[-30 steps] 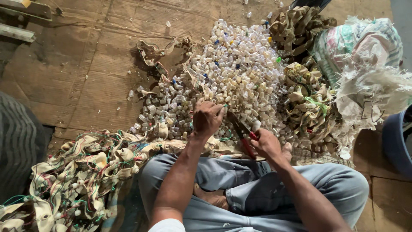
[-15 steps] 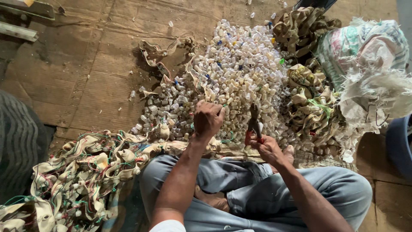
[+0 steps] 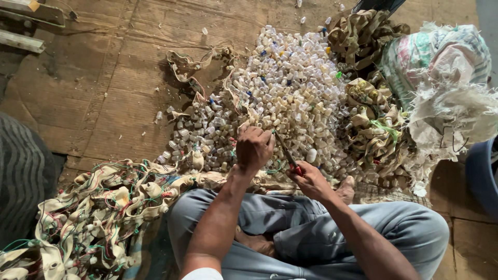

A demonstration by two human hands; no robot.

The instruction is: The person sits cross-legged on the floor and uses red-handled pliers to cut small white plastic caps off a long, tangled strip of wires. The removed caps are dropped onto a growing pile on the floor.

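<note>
Two hands work over a heap of small pale plastic caps [image 3: 290, 88] that spreads across the middle of the wooden floor [image 3: 104, 103]. What the left hand [image 3: 254, 148] grips stays hidden: its fingers curl tight into a fist, knuckles up, and only a thin green wire [image 3: 275, 167] shows looping out beneath it, so I cannot tell what else sits inside. The right hand [image 3: 310, 180] closes around the red handles of a pair of cutters [image 3: 287, 153], whose dark blades angle up toward the left fist; whether the blades bite on anything is too small to make out. Both hands sit at the near edge of the heap, just above the person's crossed legs in grey trousers [image 3: 394, 233], with a bare foot [image 3: 345, 189] poking out beside the right wrist.

Worn brown boards make up the floor, littered with a few stray caps. Toward its near left corner lies a tangle of beige strips threaded with red and green wires [image 3: 98, 218]. More bundled beige strips [image 3: 373, 129] crowd the right side of the heap, and a frayed woven sack [image 3: 446, 88] slumps beyond them. Part of a blue tub [image 3: 482, 171] is cut off at the right edge, and a dark ribbed mat [image 3: 21, 176] at the left
</note>
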